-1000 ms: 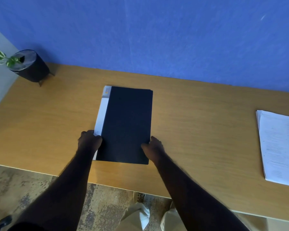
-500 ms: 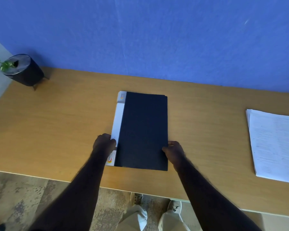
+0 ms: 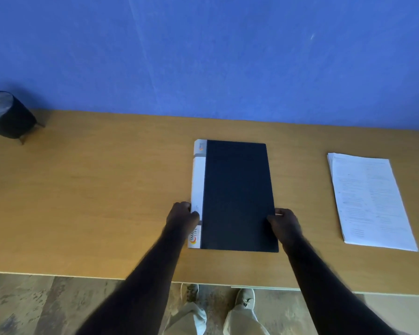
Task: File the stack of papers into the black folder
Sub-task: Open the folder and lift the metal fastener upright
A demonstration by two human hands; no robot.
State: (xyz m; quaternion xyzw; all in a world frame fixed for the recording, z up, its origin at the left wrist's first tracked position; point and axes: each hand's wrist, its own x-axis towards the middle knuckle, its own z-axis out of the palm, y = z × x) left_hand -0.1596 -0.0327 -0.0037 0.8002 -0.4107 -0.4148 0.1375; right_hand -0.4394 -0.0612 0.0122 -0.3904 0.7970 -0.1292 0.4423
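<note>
Right hand (image 3: 284,222) pinches the closed black folder's (image 3: 238,194) free long edge, left hand (image 3: 183,215) grips its spine, papers (image 3: 370,201) well right.

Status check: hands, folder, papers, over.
Left hand on spine edge, right hand on opening edge. Black folder shut, flat. Stack of papers untouched, right. Nothing between.

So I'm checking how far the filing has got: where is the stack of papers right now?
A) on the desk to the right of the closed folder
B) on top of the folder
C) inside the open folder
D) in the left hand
A: the stack of papers lies flat on the desk, apart from the closed black folder, which both hands grip.
</note>
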